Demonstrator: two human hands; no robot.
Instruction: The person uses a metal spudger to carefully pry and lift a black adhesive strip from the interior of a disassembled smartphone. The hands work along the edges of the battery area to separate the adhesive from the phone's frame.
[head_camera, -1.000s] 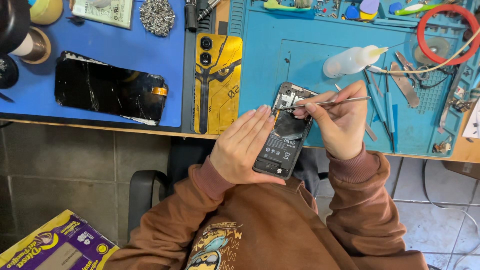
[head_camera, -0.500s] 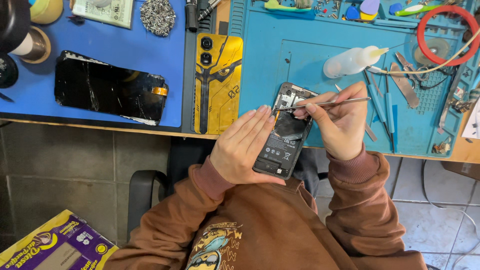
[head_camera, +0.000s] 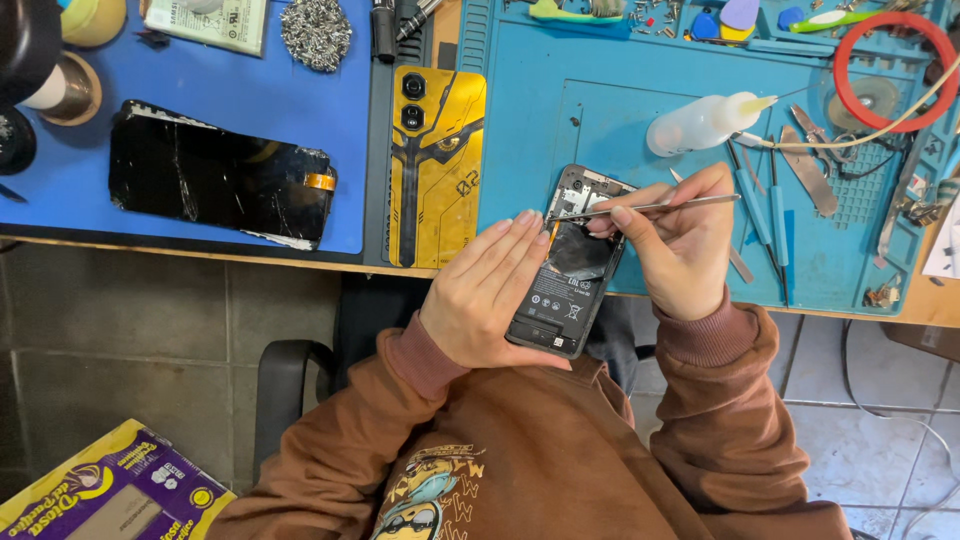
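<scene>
Cradling an opened phone (head_camera: 566, 275) at the counter (head_camera: 640, 110) edge, the left hand (head_camera: 487, 292) has fingers (head_camera: 510, 245) flat along its side, while the right hand (head_camera: 680, 245) pinches metal tweezers (head_camera: 650, 209) over its upper end.

A wooden workbench (head_camera: 930, 318) runs across the top, covered by a dark blue mat (head_camera: 300, 110) on one side and a lighter blue mat (head_camera: 600, 110) on the other. Under it is a grey block wall (head_camera: 150, 340) and a pale tiled floor (head_camera: 880, 400). A black chair arm (head_camera: 285, 385) sticks out below the bench, and the light is bright and even.
</scene>
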